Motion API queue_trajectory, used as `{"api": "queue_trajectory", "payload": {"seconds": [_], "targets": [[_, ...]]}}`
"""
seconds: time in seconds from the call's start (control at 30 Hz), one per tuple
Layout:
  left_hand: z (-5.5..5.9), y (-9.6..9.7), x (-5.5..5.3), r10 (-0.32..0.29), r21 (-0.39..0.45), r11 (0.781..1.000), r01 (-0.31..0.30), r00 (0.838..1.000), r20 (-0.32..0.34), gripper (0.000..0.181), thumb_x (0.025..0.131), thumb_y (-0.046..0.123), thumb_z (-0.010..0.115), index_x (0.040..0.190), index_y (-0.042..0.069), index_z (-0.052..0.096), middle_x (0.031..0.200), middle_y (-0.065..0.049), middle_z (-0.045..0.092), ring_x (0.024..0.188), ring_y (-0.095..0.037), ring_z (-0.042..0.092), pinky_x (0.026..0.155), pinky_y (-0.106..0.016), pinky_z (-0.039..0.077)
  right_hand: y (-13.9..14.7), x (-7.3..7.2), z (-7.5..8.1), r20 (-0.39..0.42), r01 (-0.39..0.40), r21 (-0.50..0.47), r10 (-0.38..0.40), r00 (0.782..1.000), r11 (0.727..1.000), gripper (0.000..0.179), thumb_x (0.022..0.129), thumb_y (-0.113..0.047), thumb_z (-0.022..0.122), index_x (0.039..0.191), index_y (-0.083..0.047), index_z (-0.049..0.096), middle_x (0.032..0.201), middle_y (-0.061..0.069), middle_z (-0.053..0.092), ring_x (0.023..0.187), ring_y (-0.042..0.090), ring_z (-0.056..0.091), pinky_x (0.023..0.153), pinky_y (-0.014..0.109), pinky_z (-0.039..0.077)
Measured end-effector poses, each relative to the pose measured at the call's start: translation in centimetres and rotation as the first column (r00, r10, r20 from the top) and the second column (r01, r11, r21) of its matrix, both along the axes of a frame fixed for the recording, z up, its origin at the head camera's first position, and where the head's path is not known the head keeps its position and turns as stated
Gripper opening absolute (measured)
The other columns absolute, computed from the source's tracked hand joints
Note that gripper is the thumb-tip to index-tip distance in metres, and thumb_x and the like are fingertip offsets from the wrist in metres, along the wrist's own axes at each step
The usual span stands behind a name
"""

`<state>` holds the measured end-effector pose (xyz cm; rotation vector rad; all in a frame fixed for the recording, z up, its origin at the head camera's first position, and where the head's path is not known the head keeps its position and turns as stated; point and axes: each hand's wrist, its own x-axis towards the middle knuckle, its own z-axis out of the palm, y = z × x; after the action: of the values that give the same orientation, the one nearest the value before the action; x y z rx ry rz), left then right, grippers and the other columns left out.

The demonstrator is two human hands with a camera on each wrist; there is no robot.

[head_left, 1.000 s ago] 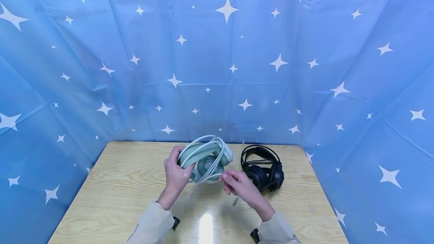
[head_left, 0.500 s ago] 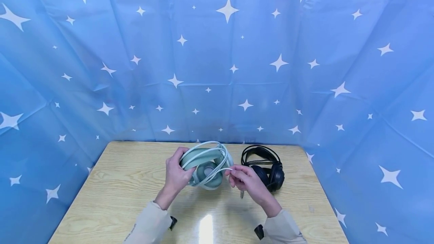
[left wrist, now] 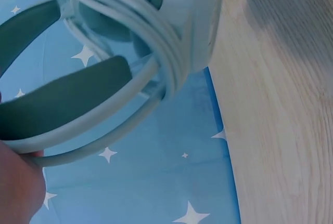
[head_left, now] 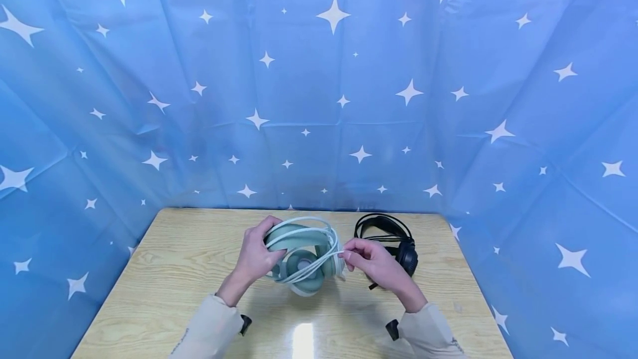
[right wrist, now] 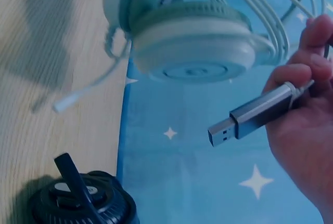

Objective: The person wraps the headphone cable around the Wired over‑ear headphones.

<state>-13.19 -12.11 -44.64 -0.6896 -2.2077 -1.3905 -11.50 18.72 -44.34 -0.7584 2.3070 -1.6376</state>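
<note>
My left hand [head_left: 255, 255] grips the padded headband [left wrist: 62, 102] of a pale green headset [head_left: 305, 270], held above the table. Its light cable [left wrist: 117, 5] is looped several times round the headband and earcups. At the headset's right side, my right hand [head_left: 377, 265] pinches the cable between thumb and fingers. A grey metal USB plug [right wrist: 263, 110] sticks out from that hand in the right wrist view. A thin pale microphone boom [right wrist: 93, 84] extends from one earcup [right wrist: 192, 52]. My left fingertips are largely hidden in the left wrist view.
A black headset [head_left: 410, 259] with its cable bundled lies at the table's back right, partly behind my right hand. The wooden table [head_left: 184, 276] ends at a blue star-patterned curtain [head_left: 309, 82] along the back and sides.
The green headset has lowered slightly and tilted toward me. My right hand, with the cable, has moved a little to the right and now covers more of the black headset.
</note>
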Motion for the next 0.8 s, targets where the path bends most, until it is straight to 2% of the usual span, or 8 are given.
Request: {"api": "queue_trajectory", "payload": {"seconds": [0.17,0.37,0.5,0.6,0.7,0.77,0.8], "targets": [[0.5,-0.5,0.1,-0.054,-0.033,0.998,0.057,0.995,0.089,0.035,0.072,-0.001,0.072,0.105,0.011,0.067,0.082,0.002,0.066,0.069,-0.009,0.055,0.063,-0.030,0.046,0.3,0.0,0.2,-0.040,-0.021,0.022,0.022,0.999,1.000,0.018,0.107,-0.014,0.056,0.108,-0.003,0.070,0.082,0.007,0.060,0.061,0.010,0.044,0.058,0.027,0.040],[1.6,-0.9,0.3,-0.119,-0.020,0.992,0.126,0.970,0.214,0.035,0.075,-0.002,0.071,0.107,0.010,0.067,0.085,0.000,0.064,0.073,-0.013,0.055,0.070,-0.032,0.046,0.8,-0.3,0.4,-0.081,0.021,0.050,-0.017,0.997,0.999,0.012,0.105,-0.015,0.061,0.104,-0.011,0.072,0.077,-0.001,0.055,0.060,0.007,0.043,0.055,0.026,0.041],[1.9,-1.1,0.2,-0.155,-0.017,0.986,0.165,0.953,0.259,0.031,0.077,0.000,0.071,0.106,0.010,0.067,0.086,-0.006,0.064,0.074,-0.014,0.054,0.072,-0.032,0.045,0.8,-0.3,0.7,-0.057,0.068,0.062,-0.064,0.996,0.996,0.009,0.103,-0.019,0.065,0.103,-0.013,0.071,0.076,-0.002,0.054,0.060,0.006,0.042,0.055,0.024,0.040],[1.9,-1.3,0.2,-0.181,-0.018,0.981,0.193,0.944,0.275,0.029,0.078,-0.001,0.071,0.104,0.011,0.067,0.086,-0.004,0.064,0.074,-0.014,0.054,0.073,-0.032,0.045,0.7,-0.2,0.9,-0.074,0.078,0.069,-0.072,0.995,0.995,0.009,0.102,-0.019,0.067,0.104,-0.011,0.071,0.079,-0.002,0.056,0.062,0.007,0.044,0.056,0.024,0.040],[1.7,-1.5,0.1,-0.222,0.002,0.973,0.231,0.932,0.287,0.029,0.079,-0.003,0.073,0.104,0.011,0.066,0.088,-0.001,0.064,0.076,-0.015,0.055,0.074,-0.032,0.045,0.6,-0.3,0.8,-0.190,0.084,0.105,-0.063,0.980,0.991,0.008,0.101,-0.018,0.068,0.104,-0.011,0.072,0.085,-0.005,0.061,0.069,0.008,0.050,0.062,0.026,0.045],[1.7,-1.7,0.1,-0.251,0.027,0.967,0.255,0.921,0.297,0.030,0.080,-0.004,0.074,0.105,0.010,0.066,0.090,0.000,0.064,0.077,-0.016,0.056,0.075,-0.032,0.046,0.6,-0.5,0.6,-0.309,0.099,0.149,-0.049,0.950,0.984,0.006,0.100,-0.015,0.068,0.104,-0.015,0.073,0.090,-0.009,0.063,0.074,0.007,0.053,0.067,0.027,0.048],[1.7,-1.8,0.1,-0.263,0.039,0.964,0.264,0.916,0.302,0.030,0.081,-0.005,0.074,0.105,0.010,0.066,0.090,0.000,0.063,0.078,-0.016,0.056,0.076,-0.032,0.046,0.6,-0.6,0.5,-0.376,0.111,0.175,-0.038,0.926,0.978,0.007,0.099,-0.014,0.069,0.104,-0.016,0.074,0.092,-0.011,0.063,0.077,0.006,0.054,0.069,0.028,0.048]]}}
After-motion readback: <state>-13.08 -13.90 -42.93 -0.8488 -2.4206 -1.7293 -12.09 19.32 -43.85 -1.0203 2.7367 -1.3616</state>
